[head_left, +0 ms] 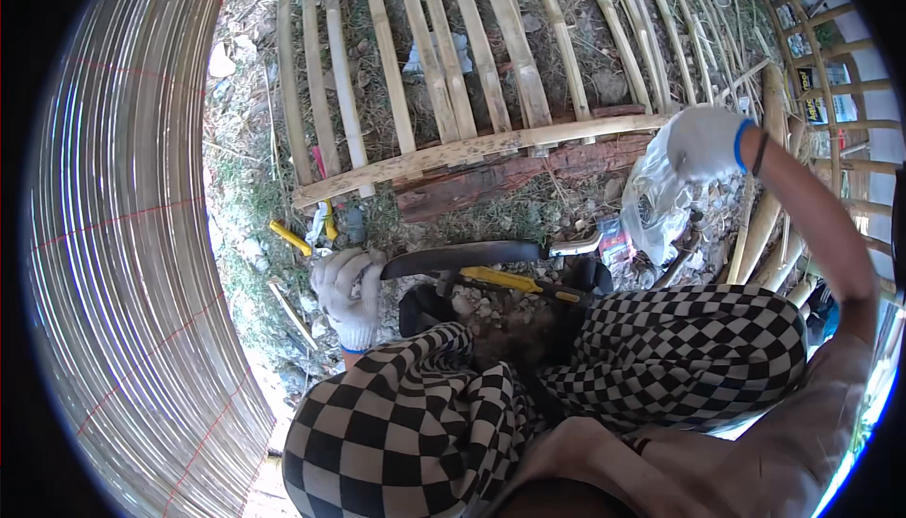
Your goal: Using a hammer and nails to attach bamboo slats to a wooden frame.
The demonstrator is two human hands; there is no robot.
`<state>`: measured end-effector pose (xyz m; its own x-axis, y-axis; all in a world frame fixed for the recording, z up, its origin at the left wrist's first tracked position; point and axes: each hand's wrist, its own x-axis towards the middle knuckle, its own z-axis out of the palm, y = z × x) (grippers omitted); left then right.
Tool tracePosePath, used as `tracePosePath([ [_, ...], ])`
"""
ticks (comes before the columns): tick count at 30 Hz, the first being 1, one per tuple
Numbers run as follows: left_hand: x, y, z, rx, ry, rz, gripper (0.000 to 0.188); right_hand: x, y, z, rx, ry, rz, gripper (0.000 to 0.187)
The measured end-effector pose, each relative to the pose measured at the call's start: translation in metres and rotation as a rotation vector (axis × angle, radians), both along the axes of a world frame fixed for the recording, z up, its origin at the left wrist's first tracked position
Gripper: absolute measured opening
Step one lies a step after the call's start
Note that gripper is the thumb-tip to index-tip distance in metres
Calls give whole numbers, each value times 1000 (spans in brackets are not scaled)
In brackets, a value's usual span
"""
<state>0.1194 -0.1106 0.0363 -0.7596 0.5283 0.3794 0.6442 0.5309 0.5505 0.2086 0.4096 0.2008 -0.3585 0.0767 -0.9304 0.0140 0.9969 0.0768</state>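
My right hand [703, 145], in a white glove with a blue cuff, is closed on a crumpled clear plastic bag [649, 199] that hangs below it. The hand is by the right end of a crosswise bamboo strip [491, 148]. My left hand [349, 293], also gloved, is low with its fingers curled; what they hold, if anything, is hidden. Right beside it is the end of a dark machete blade [462, 256], whose light handle [574, 246] points right. Below the blade lies a tool with a yellow and black grip [500, 279].
Several bamboo slats [439, 56] run away from me over a reddish-brown log [528, 174]. A bamboo screen [132, 216] stands at the left. Yellow-handled items [290, 238] lie near my left hand. Bamboo poles [769, 211] and a lattice [826, 56] are at the right.
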Motion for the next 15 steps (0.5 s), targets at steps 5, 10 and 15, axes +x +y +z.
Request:
tracePosePath([
  [5,3,37,4,21,24,-88,32,144,34,-131,-231,667,-236,19],
  [10,13,51,21,-18,15,-98,35,201,-7,-210,-47,904,-492,19],
  [15,12,58,8,23,-24,-98,33,211,-22,-220,-36,1093,-728,26],
])
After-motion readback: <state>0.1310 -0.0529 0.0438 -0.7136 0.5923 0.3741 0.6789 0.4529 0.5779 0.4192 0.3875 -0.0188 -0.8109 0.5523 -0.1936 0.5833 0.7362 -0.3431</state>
